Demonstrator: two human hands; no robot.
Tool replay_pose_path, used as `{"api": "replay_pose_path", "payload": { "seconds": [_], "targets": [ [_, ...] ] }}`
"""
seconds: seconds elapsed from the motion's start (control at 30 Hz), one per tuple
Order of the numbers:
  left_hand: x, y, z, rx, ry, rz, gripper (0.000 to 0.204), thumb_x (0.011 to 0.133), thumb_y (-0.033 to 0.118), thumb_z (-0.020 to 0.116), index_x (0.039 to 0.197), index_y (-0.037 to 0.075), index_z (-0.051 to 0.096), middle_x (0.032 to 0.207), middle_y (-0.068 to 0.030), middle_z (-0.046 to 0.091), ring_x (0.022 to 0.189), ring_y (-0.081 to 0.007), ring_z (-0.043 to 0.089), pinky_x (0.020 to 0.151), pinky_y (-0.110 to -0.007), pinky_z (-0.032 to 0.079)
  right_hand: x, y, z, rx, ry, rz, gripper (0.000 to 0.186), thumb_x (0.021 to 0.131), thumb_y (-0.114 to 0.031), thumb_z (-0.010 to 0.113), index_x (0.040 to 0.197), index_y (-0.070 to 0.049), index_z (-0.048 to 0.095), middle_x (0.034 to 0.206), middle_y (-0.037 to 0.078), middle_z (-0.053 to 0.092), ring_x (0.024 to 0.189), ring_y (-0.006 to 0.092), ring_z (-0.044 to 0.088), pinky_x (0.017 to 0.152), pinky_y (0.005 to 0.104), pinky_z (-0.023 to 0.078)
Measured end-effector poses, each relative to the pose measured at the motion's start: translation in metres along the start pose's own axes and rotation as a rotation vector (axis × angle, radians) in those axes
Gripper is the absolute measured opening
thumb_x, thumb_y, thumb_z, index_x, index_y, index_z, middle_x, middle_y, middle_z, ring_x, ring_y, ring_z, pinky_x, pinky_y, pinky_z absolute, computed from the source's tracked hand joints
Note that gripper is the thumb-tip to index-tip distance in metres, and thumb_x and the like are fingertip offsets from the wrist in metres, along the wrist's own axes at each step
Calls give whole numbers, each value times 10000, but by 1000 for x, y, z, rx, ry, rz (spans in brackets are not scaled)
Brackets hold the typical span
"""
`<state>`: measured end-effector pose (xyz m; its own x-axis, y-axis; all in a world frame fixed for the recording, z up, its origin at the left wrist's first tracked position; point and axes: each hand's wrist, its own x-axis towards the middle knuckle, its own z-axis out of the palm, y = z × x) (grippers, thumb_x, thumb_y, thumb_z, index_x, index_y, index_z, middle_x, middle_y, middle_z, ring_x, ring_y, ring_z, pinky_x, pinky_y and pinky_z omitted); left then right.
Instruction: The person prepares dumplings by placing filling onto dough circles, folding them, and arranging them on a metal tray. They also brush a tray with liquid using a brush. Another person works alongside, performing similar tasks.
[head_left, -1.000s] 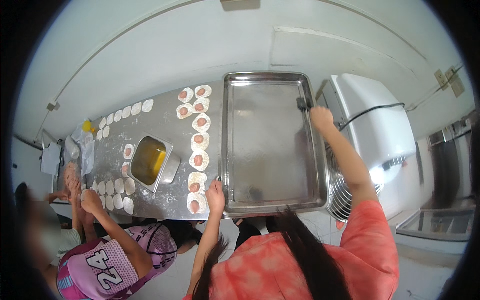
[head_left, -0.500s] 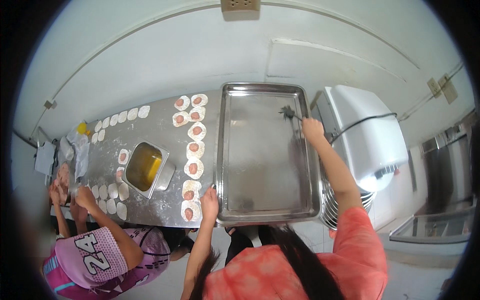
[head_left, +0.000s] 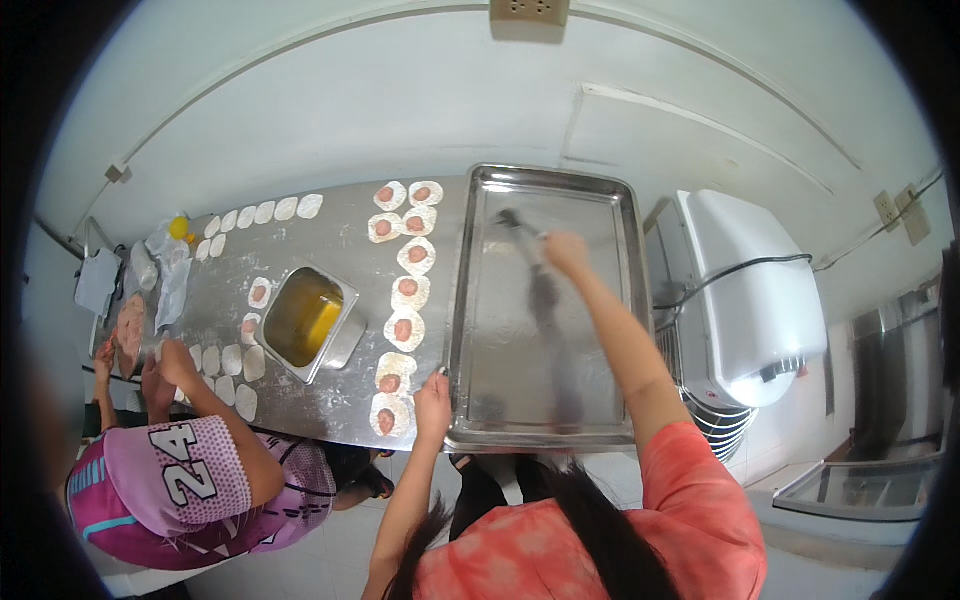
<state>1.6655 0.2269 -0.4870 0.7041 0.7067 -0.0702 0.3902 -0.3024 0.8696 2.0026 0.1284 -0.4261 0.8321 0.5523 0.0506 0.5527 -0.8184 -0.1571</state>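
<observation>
A large rectangular metal baking tray (head_left: 492,345) lies in front of me at the right end of the metal table. My right hand (head_left: 566,252) is closed round the handle of a basting brush (head_left: 512,220) with dark bristles. The bristles are over the tray's far left part, and the tray's bottom has a wet-looking sheen. My left hand (head_left: 432,405) grips the tray's near left rim, thumb toward the edge, other fingers partly hidden. Beside it runs a column of floured dough rounds (head_left: 391,414) topped with pink filling.
A square metal container (head_left: 348,330) of yellow liquid stands on the floured table. More dough rounds (head_left: 232,361) lie to its left. At far left a co-worker's hands (head_left: 172,368) are near pink meat (head_left: 131,325). A white appliance (head_left: 755,290) stands right of the tray.
My right hand has swept the brush leftward across the tray, from its right side toward its far left part. My left hand stays at the rim. The view has shifted slightly.
</observation>
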Motion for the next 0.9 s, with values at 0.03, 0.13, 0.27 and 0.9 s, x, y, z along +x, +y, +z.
{"api": "replay_pose_path", "payload": {
  "seconds": [0.03,0.13,0.27,0.9],
  "targets": [
    [0,1,-2,12,-1,-8,281,903,223,410,864,-12,559,648,-263,533,611,-420,543,554,-450,398,7,9,-21,-1,-64,183,255,828,-196,462,891,-38,651,869,198,639,811,342,629,706,436,499],
    [0,-3,3,8,2,-5,291,905,224,404,840,-16,556,639,-261,533,607,-423,542,552,-457,396,32,67,0,216,50,447,284,810,-208,470,902,-6,647,904,216,630,843,347,626,725,434,496],
    [-1,1,2,7,-12,1,284,909,220,396,858,-12,551,635,-259,528,609,-424,539,543,-454,392,50,35,39,222,-45,267,302,791,-225,482,899,12,635,853,242,626,812,355,627,704,431,494],
    [-8,-16,1,-47,-11,14,270,907,202,403,852,-22,544,660,-260,523,620,-413,542,557,-430,398,26,-32,25,77,38,31,252,765,-164,471,885,-38,654,878,208,633,826,359,620,738,465,481]
  ]
}}
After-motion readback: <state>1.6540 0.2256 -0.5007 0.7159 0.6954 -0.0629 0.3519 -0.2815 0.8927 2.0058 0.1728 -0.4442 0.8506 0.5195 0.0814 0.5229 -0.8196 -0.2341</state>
